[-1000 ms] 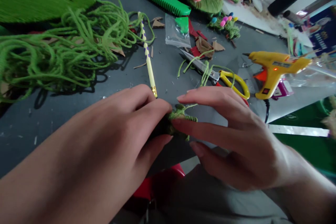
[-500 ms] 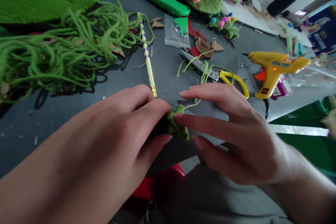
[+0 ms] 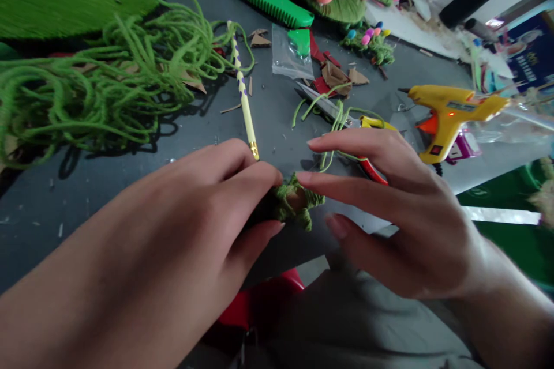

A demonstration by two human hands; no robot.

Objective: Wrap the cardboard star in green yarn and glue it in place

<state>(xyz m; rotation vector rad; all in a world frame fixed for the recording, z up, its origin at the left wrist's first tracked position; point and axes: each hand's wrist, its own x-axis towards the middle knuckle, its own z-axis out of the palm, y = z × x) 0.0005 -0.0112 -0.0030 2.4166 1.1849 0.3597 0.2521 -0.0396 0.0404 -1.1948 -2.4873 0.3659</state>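
Observation:
Between the thumb and fingers of my left hand (image 3: 203, 213) is a small yarn-wrapped cardboard piece (image 3: 298, 202). Green yarn covers its arms, and bare brown cardboard shows in the middle. My left hand hides its near-left part. My right hand (image 3: 389, 213) is open beside it, fingers spread, the middle fingertip at the piece's upper edge; I cannot tell whether it touches. Past the right fingers, loose green strands (image 3: 340, 115) lie across a pair of scissors (image 3: 324, 102), whose handles are partly behind that hand.
A tangled heap of green yarn (image 3: 142, 69) lies on the left, beside a pale pencil (image 3: 246, 109). Farther back are a green utility knife (image 3: 270, 3), a plastic bag (image 3: 292, 52) and cardboard scraps (image 3: 335, 76). A yellow glue gun (image 3: 450, 115) with its light lit stands right.
My right hand has drawn slightly up and right, off the piece, uncovering its right arm and the bare cardboard. My left hand has stayed in place.

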